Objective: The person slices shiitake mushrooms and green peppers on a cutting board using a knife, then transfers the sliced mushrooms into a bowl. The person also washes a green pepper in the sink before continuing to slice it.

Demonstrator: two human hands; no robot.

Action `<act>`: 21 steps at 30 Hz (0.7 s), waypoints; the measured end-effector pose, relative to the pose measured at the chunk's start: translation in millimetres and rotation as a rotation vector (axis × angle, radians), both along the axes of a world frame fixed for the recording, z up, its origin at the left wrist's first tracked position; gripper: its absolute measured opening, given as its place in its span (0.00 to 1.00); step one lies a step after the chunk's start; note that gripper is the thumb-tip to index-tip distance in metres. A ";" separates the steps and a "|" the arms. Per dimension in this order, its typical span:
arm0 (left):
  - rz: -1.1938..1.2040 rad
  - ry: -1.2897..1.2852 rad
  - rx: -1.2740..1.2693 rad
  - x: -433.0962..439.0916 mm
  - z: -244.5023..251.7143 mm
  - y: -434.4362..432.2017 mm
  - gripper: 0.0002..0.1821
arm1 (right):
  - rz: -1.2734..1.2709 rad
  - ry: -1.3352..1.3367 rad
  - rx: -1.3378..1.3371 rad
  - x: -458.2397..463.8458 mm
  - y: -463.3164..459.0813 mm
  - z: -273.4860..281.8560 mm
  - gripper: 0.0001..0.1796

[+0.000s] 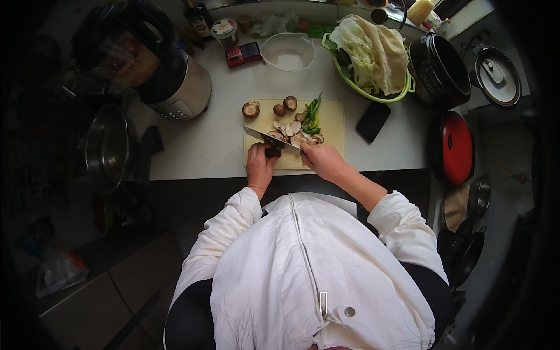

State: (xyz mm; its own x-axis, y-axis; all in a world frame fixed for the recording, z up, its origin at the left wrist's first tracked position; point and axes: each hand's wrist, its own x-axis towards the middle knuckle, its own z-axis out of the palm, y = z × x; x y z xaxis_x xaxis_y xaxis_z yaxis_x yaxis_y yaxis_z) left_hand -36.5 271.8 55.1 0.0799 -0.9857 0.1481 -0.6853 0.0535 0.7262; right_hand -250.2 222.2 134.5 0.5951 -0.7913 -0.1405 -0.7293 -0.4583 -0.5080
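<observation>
A pale yellow cutting board (337, 131) lies on the white counter. My right hand (322, 161) grips the handle of a kitchen knife (270, 138), whose blade slants up and left over the board. With its fingers bent, my left hand (260, 166) holds a brown mushroom (273, 152) just below the blade. Sliced mushrooms (297, 139) are heaped beyond the knife, beside green peppers (312, 114). Several whole brown mushrooms, one of them at the board's upper left corner (251, 110), sit near the far edge. Whether the blade touches the held mushroom cannot be told.
Behind the board stand a clear plastic bowl (288, 52), a small red radio (243, 55) and a green basket of leafy vegetables (372, 94). A blender (181, 87) is at left. A black phone (373, 122), a cooker pot (439, 72) and a red-lidded appliance (457, 148) are at right.
</observation>
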 end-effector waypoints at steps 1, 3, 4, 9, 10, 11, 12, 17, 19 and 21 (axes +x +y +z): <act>0.003 -0.005 0.004 -0.1 0.1 0.1 0.23 | 0.009 0.007 0.010 -0.1 3.2 5.1 0.08; 0.007 0.003 0.012 0.1 0.4 -0.4 0.23 | 0.011 0.043 0.015 -1.4 7.3 13.0 0.09; 0.008 -0.004 0.005 0.2 0.6 -0.8 0.23 | 0.010 0.067 0.023 -1.9 8.8 14.9 0.09; 0.017 -0.002 0.025 -0.1 1.5 -2.0 0.21 | -0.001 0.131 0.065 4.8 13.7 -5.3 0.08; 0.020 -0.009 0.034 -0.2 1.8 -1.2 0.20 | -0.012 0.114 0.060 7.7 13.9 -14.0 0.08; 0.024 -0.017 0.037 -0.1 2.0 -0.7 0.19 | -0.032 0.086 0.050 10.2 16.2 -22.4 0.08; 0.022 -0.022 0.030 0.2 2.3 -0.6 0.18 | -0.050 0.040 0.021 12.5 19.1 -30.1 0.08; 0.029 0.000 -0.011 3.6 2.1 -0.7 0.17 | -0.029 -0.023 0.010 9.6 12.5 -35.7 0.07; 0.032 0.014 -0.026 3.3 0.3 -3.2 0.17 | -0.009 0.045 0.031 9.0 9.6 -21.6 0.07; 0.043 0.034 -0.020 2.9 -1.3 -3.7 0.17 | 0.008 0.058 0.016 8.4 10.3 -4.8 0.07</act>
State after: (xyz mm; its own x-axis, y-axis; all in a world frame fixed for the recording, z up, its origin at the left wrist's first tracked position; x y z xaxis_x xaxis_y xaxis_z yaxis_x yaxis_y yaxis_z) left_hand -33.6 268.1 53.8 0.1270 -0.9782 0.1644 -0.6624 0.0397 0.7481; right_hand -241.9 232.4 129.7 0.5916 -0.7840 -0.1878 -0.7544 -0.4561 -0.4721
